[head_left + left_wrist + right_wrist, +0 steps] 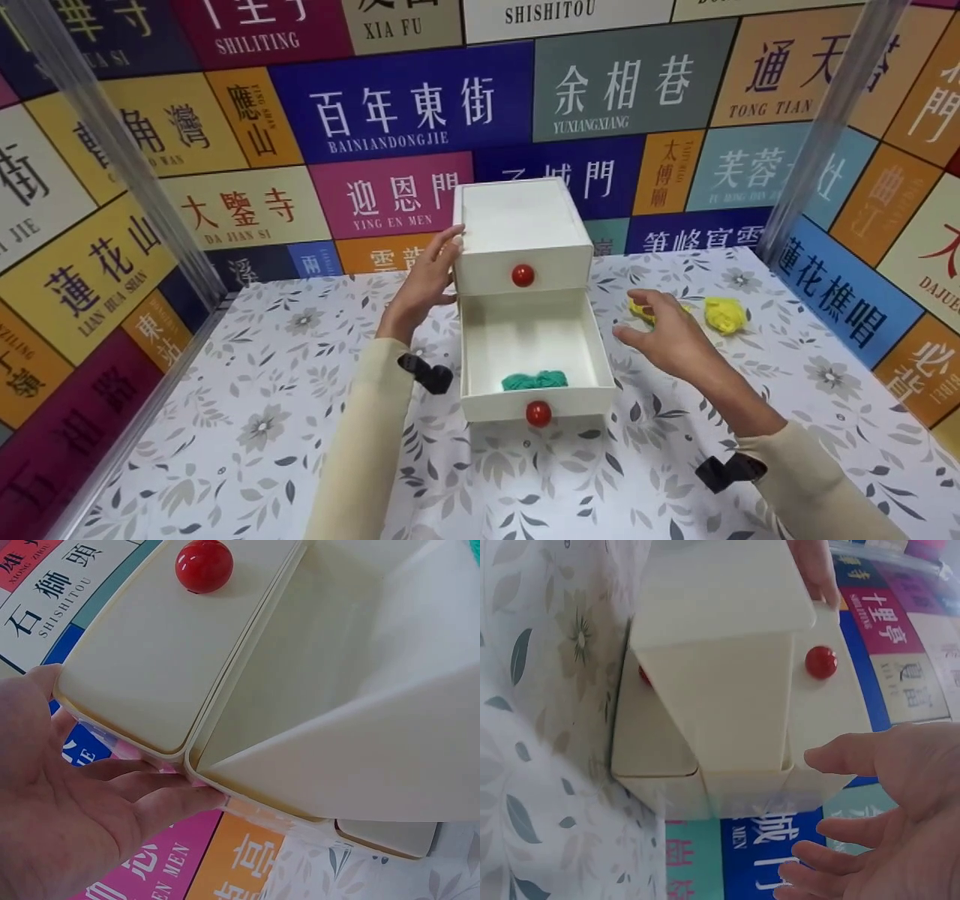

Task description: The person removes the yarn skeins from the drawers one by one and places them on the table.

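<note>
Floral tabletop (217,457); left hand (421,286) touching cabinet (517,216), right hand (671,337) spread.

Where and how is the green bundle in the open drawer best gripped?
Probably across its middle, from above: the green bundle lies low inside the open drawer, whose walls hinder a sideways approach, while its lumpy top is uncovered.

The head view looks forward and down from above the left hand (421,283) and right hand (671,335); the wrist views, tilted and closer, face past each hand toward the cabinet (521,217) all three share.
</note>
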### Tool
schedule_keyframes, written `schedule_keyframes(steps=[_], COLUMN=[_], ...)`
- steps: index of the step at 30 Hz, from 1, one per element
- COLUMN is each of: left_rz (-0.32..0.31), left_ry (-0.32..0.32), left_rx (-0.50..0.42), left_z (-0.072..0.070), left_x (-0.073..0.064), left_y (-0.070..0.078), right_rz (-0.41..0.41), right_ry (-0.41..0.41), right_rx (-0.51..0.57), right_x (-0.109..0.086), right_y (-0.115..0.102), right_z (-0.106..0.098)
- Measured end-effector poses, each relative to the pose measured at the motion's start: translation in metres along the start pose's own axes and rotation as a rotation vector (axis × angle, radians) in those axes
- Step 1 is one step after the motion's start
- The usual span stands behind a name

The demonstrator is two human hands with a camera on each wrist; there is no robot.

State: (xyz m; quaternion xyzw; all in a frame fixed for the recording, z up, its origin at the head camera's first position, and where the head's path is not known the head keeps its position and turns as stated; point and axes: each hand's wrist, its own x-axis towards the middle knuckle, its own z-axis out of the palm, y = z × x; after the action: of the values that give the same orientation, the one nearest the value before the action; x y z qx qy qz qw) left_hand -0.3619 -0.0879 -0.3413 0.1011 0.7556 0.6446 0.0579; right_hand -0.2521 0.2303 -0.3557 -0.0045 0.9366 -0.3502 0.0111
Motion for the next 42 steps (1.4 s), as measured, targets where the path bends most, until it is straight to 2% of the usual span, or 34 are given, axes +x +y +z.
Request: schedule_keyframes(steps=[5, 11, 17, 27, 33, 42], left_rz=[0.008, 0.006, 0.017, -0.009, 0.003, 0.002], left_ry=[0.0, -0.003, -0.009, 0.001, 0.003, 0.001], left_rx=[0.003, -0.016, -0.014, -0.023, -0.018, -0.007], left_z=[0.0, 0.0, 0.0, 0.001, 0.0, -0.001], left_x=[0.001, 0.001, 0.0, 0.0, -0.001, 0.0], left_y=[0.0, 0.0, 0.001, 0.001, 0.001, 0.0], right_rz=[-0.043, -0.093, -0.119, -0.243, -0.306, -0.326], right_ry=[0.02, 0.0, -0.046, -0.048, -0.076, -0.178], right_rx=[-0.029, -0.035, -0.008, 0.045, -0.012, -0.085], right_x=[-0.007, -0.015, -0.018, -0.02, -0.021, -0.021], right_y=[-0.012, -0.026, -0.044, -0.058, -0.064, -0.072], right_z=[-0.001, -0.001, -0.003, 0.004, 0.015, 0.03])
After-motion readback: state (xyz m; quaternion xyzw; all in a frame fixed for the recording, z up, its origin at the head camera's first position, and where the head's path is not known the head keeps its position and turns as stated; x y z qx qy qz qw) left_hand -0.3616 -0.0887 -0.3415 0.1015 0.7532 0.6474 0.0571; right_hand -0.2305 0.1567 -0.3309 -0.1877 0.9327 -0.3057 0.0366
